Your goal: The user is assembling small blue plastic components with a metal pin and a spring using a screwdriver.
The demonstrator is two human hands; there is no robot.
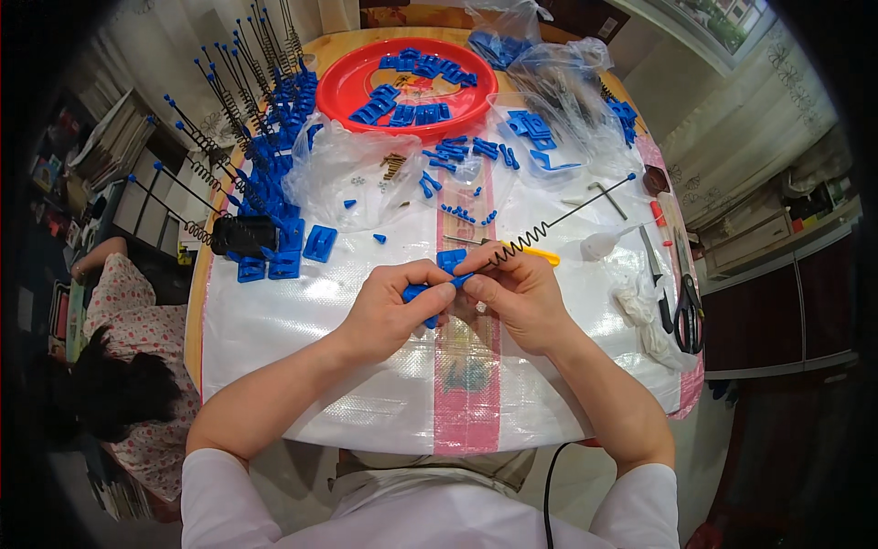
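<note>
My left hand [395,304] grips a small blue plastic part [428,293] at the middle of the table. My right hand [514,295] pinches the same blue part from the right, together with the coiled end of a black spring rod [558,220]. That rod slants up and right to a blue tip [631,176]. Another blue piece [450,260] lies just behind my fingers. Both hands meet above a white woven sheet [311,329] with a pink stripe.
A red round tray [352,78] of blue parts stands at the back. Finished spring rods on blue bases [261,156] crowd the left. Clear bags [352,174], loose blue bits, a hex key [608,197], a yellow-handled tool [540,257] and scissors [688,316] lie around. A person [119,357] sits at left.
</note>
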